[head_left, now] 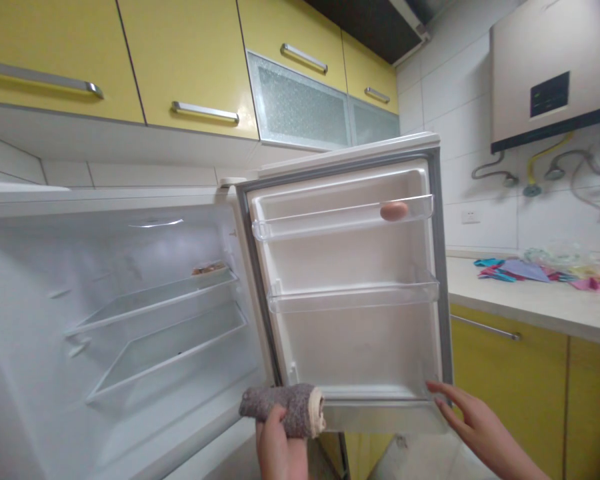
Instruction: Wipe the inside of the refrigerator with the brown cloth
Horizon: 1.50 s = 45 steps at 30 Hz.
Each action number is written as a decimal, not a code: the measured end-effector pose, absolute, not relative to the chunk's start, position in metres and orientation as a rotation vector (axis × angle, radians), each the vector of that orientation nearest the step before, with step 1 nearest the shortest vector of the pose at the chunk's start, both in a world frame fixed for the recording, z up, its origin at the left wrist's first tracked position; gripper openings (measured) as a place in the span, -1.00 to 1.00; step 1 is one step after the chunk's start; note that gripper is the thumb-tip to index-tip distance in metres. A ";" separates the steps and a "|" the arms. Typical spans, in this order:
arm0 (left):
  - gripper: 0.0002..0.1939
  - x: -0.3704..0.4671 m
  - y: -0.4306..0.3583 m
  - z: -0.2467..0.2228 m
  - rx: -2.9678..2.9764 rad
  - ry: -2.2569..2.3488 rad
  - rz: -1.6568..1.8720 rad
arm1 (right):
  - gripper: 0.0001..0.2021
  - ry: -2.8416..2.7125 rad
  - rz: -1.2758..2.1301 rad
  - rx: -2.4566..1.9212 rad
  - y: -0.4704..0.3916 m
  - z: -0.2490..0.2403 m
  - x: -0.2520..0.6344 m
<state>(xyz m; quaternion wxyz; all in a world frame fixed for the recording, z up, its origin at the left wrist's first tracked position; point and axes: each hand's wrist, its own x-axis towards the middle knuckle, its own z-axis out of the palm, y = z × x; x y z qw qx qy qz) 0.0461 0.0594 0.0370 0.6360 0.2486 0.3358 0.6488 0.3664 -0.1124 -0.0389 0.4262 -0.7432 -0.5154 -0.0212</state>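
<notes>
A white fridge (10, 333) takes up the left side, under yellow wall cabinets (190, 40), and its door (350, 347) is swung wide to the right. Inside are 2 shelves (165, 365), the upper with a small brown item (209, 268) near its far right end. Beyond the door, a pale worktop (535, 307) bears a heap of coloured cloths (523, 270).

The person's right hand (477, 420) is at the door's lower outer corner, fingers extended and unclenched, gripping nothing; whether the fingertips press on the edge or stop just beside it, the view cannot settle. The left hand (280, 440) grasps a rolled, speckled bundle (295, 403), apparently fabric, thumb on the near side, in front of the fridge's lower hinge corner and outside the compartment.

On the door's top rack (325, 223), at its right end, sits 1 brown egg (394, 211).

The step in hand looks like tending the open door with 1 hand while the other carries the bundle. Any next move calls for a firm hold on the bundle and, if the door is to swing, gentle handling because of the egg.
</notes>
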 end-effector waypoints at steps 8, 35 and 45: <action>-0.62 0.044 0.079 0.139 0.483 0.549 1.700 | -0.54 -0.871 -0.445 -1.509 -0.098 0.078 0.379; -0.38 0.122 0.075 0.119 2.040 0.734 2.141 | -0.70 -1.183 -0.499 -1.273 -0.088 0.154 0.370; -0.21 0.168 0.026 0.113 3.007 0.251 1.540 | -0.52 -1.277 -0.271 -1.196 -0.111 0.155 0.374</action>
